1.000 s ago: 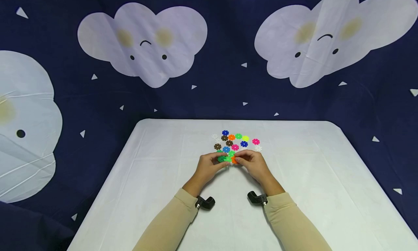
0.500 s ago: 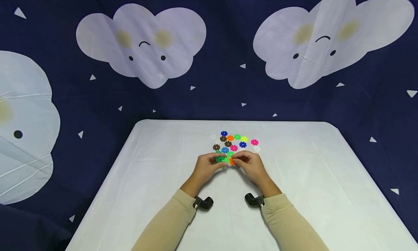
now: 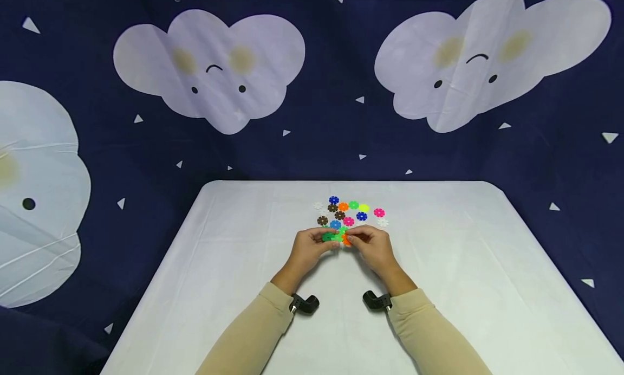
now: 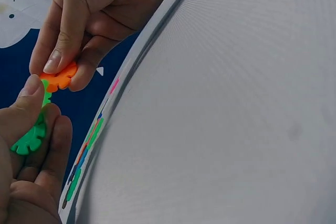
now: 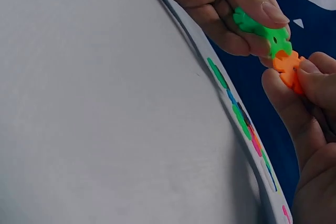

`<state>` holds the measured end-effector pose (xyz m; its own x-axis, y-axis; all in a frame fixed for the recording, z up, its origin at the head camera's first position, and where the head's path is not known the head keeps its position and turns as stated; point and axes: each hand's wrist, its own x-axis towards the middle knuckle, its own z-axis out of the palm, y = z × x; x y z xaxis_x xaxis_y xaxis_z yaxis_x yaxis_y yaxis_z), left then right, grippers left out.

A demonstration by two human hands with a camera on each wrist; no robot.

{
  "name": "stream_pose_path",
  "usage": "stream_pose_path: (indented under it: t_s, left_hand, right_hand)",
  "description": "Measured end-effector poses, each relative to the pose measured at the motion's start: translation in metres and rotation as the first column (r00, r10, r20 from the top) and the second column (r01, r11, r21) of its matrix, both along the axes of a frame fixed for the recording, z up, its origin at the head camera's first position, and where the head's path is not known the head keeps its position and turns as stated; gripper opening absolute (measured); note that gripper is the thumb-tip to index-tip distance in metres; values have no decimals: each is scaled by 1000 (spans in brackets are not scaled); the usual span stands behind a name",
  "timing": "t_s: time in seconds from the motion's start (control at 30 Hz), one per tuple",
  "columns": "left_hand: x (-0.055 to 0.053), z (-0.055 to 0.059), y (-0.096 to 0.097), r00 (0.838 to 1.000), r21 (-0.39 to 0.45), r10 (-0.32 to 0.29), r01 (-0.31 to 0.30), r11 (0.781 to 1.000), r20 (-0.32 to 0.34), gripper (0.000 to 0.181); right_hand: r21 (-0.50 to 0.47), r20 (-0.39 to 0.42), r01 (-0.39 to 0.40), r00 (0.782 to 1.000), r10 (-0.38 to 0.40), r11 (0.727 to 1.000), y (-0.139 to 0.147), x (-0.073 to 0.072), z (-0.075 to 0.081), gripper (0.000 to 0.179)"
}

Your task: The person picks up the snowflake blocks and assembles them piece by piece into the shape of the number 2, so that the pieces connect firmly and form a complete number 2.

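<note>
My left hand (image 3: pixel 308 247) pinches a pair of joined snowflake discs, one dark green (image 5: pixel 245 20) and one light green (image 5: pixel 278 39). Opposite it, my right hand (image 3: pixel 377 249) pinches an orange snowflake disc (image 5: pixel 289 71) between thumb and fingers. The orange disc's notched edge meets the light green disc in the right wrist view, the two set at an angle. In the left wrist view my left thumb covers much of the light green disc, and the dark green disc (image 4: pixel 30 139) shows below it. Both hands are above the table, fingertips nearly touching.
Behind the hands, several loose snowflake discs lie on the white table (image 3: pixel 244 266), including a brown disc (image 3: pixel 323 220), a blue disc (image 3: pixel 335 225), a pink disc (image 3: pixel 379 213) and a yellow disc (image 3: pixel 364 208). A dark blue curtain (image 3: pixel 322 153) with clouds hangs behind the table.
The head view has shifted slightly. My right hand with the orange disc has edged a little toward the left hand; both grips look the same.
</note>
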<state>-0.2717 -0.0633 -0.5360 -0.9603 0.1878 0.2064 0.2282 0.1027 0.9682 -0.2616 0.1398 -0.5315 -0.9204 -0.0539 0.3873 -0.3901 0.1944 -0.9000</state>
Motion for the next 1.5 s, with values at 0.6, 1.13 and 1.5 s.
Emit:
stream_pose_path:
  t_s: [0.6,1.13,1.5]
  left_hand:
    - [2,7,-10,998,-62,-50,48,997,-25,29]
    - [-6,-3,-14,993,55,-92,89,995,70,31]
    - [-4,-3,-10,967,263,-223,185,947,121,58]
  right_hand:
    - [83,-57,-28,998,32,996,-3,8,16,12]
    - [187,-383,59,924,17,981,-6,-2,-2,21]
    - [29,-215,9,977,-3,1000,-9,3,-2,18]
